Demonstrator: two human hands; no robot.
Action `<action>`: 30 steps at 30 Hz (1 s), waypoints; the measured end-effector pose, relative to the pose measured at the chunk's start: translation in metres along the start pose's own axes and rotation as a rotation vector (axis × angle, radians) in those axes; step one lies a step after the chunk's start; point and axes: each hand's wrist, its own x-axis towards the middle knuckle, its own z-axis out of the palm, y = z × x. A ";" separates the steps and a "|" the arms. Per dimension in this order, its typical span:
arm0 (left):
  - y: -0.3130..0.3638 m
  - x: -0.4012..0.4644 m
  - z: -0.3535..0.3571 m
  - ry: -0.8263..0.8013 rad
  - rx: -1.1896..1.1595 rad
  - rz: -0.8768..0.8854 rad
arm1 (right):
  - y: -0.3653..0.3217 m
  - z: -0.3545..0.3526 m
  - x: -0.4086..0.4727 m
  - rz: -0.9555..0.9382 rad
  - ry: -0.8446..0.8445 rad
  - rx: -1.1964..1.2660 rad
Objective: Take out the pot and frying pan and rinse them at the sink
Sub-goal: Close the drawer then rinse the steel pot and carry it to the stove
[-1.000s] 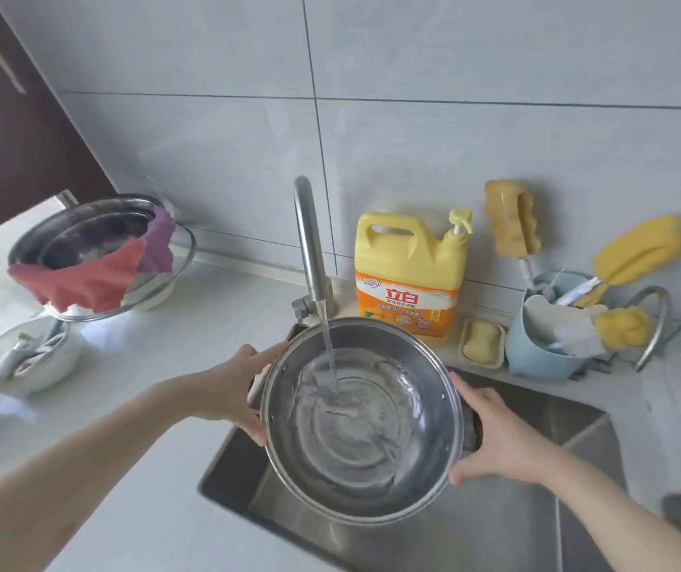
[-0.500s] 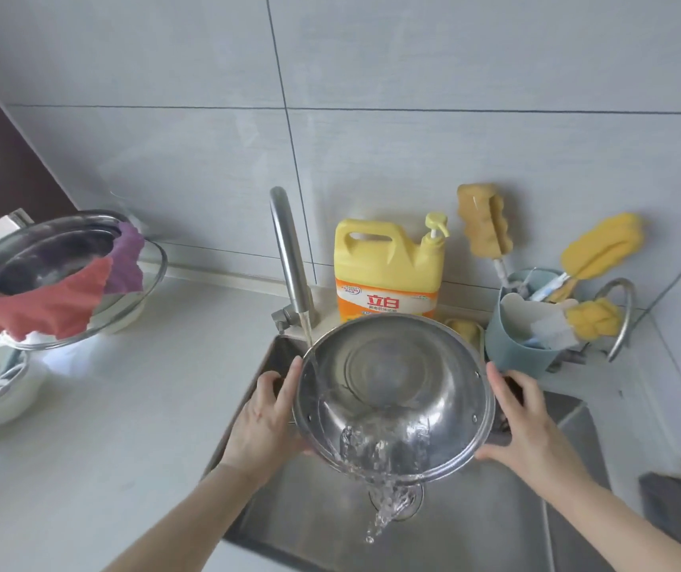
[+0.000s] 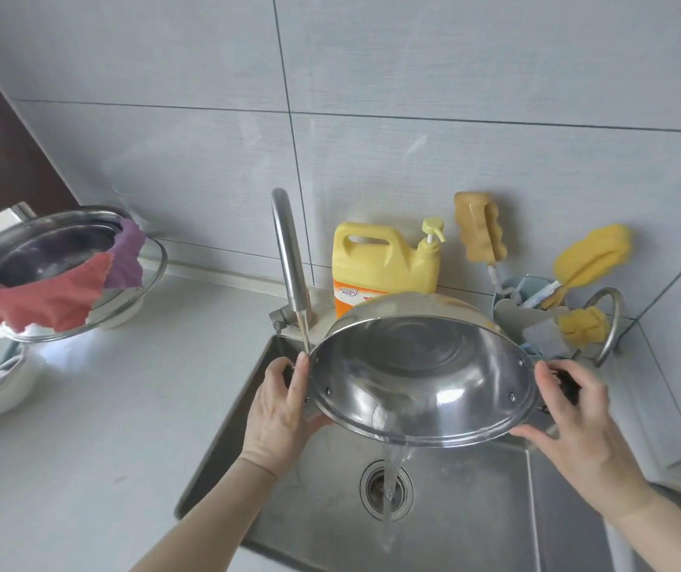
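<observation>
The pot (image 3: 421, 377) hangs over the sink (image 3: 475, 509), tipped steeply toward the person so its mouth faces them — water spills off the low rim straight down to the drain (image 3: 386, 487). The left hand (image 3: 279, 410) clasps the left rim and handle; the right hand (image 3: 578, 423) clasps the right handle. Both sit level on opposite sides, so righting it means turning about that handle-to-handle line. The faucet (image 3: 289, 258) runs just beside the left rim.

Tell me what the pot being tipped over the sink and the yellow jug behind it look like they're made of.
Pot: most likely stainless steel, polished; its inside mirrors the light and shows rivets near the rim. Yellow jug: apparently opaque plastic, smooth with a dull sheen, with a moulded handle and pump top.
</observation>
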 end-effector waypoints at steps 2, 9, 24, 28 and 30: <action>-0.002 0.005 0.001 -0.148 -0.037 -0.033 | 0.001 0.000 0.002 0.081 -0.125 0.026; -0.025 0.031 -0.021 -0.822 -0.159 -0.166 | 0.008 0.019 0.018 0.354 -0.677 0.309; -0.046 0.112 -0.146 -1.357 0.223 -0.224 | -0.058 0.094 -0.006 0.529 -1.162 0.909; -0.045 0.088 -0.171 -1.066 0.290 -0.074 | -0.092 0.102 -0.008 0.559 -0.826 0.896; -0.052 0.068 -0.169 -0.868 0.329 -0.019 | -0.093 0.103 -0.002 0.524 -0.681 0.814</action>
